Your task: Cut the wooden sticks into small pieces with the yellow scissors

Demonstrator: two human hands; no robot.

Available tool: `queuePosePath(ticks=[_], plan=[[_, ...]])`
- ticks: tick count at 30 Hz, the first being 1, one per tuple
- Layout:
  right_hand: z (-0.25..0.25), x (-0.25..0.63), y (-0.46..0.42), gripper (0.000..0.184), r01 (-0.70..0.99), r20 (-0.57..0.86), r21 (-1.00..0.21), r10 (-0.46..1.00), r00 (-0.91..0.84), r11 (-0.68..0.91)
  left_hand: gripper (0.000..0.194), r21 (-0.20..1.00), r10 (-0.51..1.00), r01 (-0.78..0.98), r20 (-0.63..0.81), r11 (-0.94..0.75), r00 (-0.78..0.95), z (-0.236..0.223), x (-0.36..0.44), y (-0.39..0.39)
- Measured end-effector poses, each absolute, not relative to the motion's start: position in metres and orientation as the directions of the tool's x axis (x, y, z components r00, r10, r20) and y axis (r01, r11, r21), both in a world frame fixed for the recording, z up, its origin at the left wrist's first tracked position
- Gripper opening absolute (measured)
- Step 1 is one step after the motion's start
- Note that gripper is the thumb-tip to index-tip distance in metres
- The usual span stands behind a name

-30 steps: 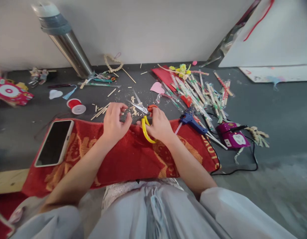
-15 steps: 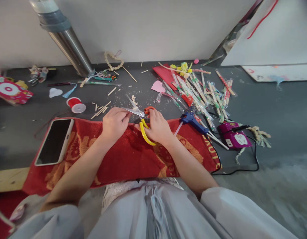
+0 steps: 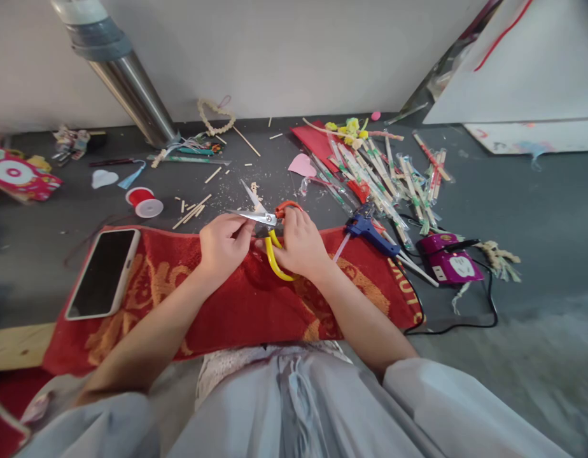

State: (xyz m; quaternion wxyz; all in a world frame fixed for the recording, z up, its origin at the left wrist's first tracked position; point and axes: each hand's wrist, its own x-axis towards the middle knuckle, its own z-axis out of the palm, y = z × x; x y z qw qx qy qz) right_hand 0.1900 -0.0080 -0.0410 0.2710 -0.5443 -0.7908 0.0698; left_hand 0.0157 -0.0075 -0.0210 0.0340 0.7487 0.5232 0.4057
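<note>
My right hand [image 3: 301,245] grips a pair of scissors [image 3: 268,218] by its orange and yellow handles, with the blades spread apart and aimed to the left. Close to the lower blade, my left hand [image 3: 226,247] has its fingers pinched together; whatever lies between them is hidden or too small to name. Both hands hover over the upper edge of a red towel [image 3: 217,312]. Beyond the blades, pale crumbs and a small cluster of cut bits [image 3: 254,189] lie on the dark table. Short wooden sticks [image 3: 192,213] lie just past my left hand.
A phone [image 3: 103,273] rests on the towel's left part, below a red ribbon spool [image 3: 146,202]. A steel flask [image 3: 132,89] stands at the back. Rightward are wrapped sticks [image 3: 370,172], a blue glue gun [image 3: 370,234] and a purple power socket block [image 3: 449,259] with a black cable.
My left hand has dropped slightly and shifted a little right, away from the scissors' blades. The blades stand in nearly the same place, and my right hand has barely moved.
</note>
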Motion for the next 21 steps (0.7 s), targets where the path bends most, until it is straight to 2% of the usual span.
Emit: queuePosePath(ticks=[5,12,21], plan=[[-0.042,0.191,-0.007,0.075,0.810,0.339,-0.430,0.903,-0.264,0.398,0.023,0.531,0.849,0.737,0.516,-0.419,0.111,-0.023,0.016,-0.006],[-0.041,0.195,-0.006,0.073,0.767,0.332,-0.478,0.896,-0.294,0.428,0.027,0.461,0.830,0.775,0.539,-0.431,0.141,-0.025,0.013,-0.001],[-0.036,0.196,-0.007,0.068,0.742,0.266,-0.529,0.911,-0.315,0.411,0.027,0.435,0.786,0.762,0.599,-0.479,0.152,-0.030,0.010,0.003]])
